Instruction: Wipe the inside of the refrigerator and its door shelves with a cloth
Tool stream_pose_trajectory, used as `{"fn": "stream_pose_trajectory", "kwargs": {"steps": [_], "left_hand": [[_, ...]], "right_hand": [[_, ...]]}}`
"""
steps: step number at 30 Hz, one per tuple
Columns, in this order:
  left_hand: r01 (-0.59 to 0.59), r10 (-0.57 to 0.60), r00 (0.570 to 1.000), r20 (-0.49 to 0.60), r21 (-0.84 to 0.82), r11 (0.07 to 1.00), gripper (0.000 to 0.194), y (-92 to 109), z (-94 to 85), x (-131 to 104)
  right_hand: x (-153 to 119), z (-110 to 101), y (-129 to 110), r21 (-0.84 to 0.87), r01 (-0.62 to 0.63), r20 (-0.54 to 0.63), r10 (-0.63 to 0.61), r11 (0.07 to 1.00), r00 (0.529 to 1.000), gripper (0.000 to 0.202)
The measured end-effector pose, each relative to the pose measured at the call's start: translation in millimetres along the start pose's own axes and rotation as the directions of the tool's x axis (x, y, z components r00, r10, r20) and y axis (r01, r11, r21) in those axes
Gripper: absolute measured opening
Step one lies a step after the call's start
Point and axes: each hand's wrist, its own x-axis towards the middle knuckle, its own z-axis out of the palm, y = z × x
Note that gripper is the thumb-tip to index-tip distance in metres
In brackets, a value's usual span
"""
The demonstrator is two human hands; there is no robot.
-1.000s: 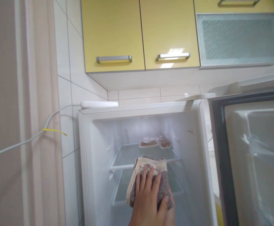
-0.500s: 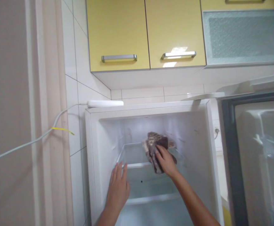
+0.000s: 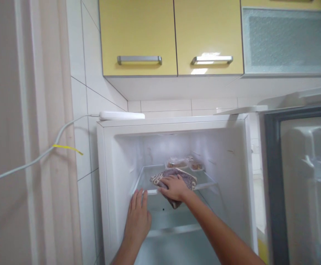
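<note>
Right hand (image 3: 174, 188) pressed over a patterned cloth (image 3: 188, 178) at the upper shelf's near edge (image 3: 209, 185); it looks light and limp, best gripped by a bunched middle. Left hand (image 3: 137, 217), fingers together, clasps nothing visible, at left.

So the two food packs (image 3: 180, 163) sit side by side at the back of the fridge's (image 3: 171, 124) top shelf (image 3: 152, 172), cabinets (image 3: 138, 36) overhead.
</note>
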Motion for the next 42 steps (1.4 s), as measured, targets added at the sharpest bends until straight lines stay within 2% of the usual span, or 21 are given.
{"fn": "stream_pose_trajectory", "kwargs": {"steps": [4, 8, 14, 17, 20, 23, 25, 30, 35, 42], "left_hand": [[-0.018, 0.018, 1.0, 0.018, -0.011, 1.0, 0.073, -1.6, -1.5, -0.5], [-0.036, 0.037, 0.999, 0.028, -0.018, 0.999, 0.072, -2.6, -3.0, -0.9], [-0.036, 0.038, 0.998, 0.055, -0.03, 0.999, 0.069, -0.6, -7.6, -0.1], [-0.03, 0.033, 0.997, 0.068, -0.038, 0.999, 0.07, 0.7, -10.7, 1.7], [-0.034, 0.037, 0.996, 0.079, -0.03, 0.999, 0.071, 2.3, -13.5, 3.7], [-0.039, 0.04, 0.995, 0.091, -0.007, 0.999, 0.072, 4.3, -15.3, 4.8], [-0.038, 0.037, 0.994, 0.098, 0.011, 0.999, 0.073, 5.3, -15.8, 4.9], [-0.027, 0.023, 0.993, 0.118, 0.03, 0.999, 0.081, 5.7, -16.4, 4.2], [-0.03, 0.028, 0.993, 0.114, 0.01, 1.0, 0.082, 6.1, -18.1, 4.1], [-0.056, 0.05, 0.995, 0.088, 0.06, 0.997, 0.087, 7.1, -14.9, 3.6]], "right_hand": [[-10.4, -4.7, 22.3, -0.002, -0.103, -0.024, 0.102, 0.995, 0.994, 0.066], [-24.0, -9.8, 44.3, -0.039, -0.17, -0.072, 0.167, 0.985, 0.983, 0.057], [-58.5, -23.3, 82.2, -0.07, -0.287, -0.156, 0.274, 0.955, 0.949, 0.049], [-69.0, -24.1, 88.1, -0.078, -0.327, -0.17, 0.311, 0.942, 0.935, 0.052], [-70.5, -20.6, 79.6, -0.09, -0.345, -0.166, 0.328, 0.934, 0.93, 0.057], [-67.4, -16.5, 64.8, -0.138, -0.363, -0.133, 0.346, 0.922, 0.929, 0.077], [-65.7, -14.8, 56.5, -0.166, -0.368, -0.113, 0.353, 0.915, 0.929, 0.081], [-65.7, -17.1, 45.6, -0.126, -0.335, -0.104, 0.323, 0.934, 0.941, 0.059], [-58.1, -22.4, 32.8, -0.071, -0.278, -0.07, 0.273, 0.958, 0.959, 0.053], [-13.4, -8.9, -5.0, 0.002, -0.153, 0.011, 0.153, 0.988, 0.988, 0.057]]}}
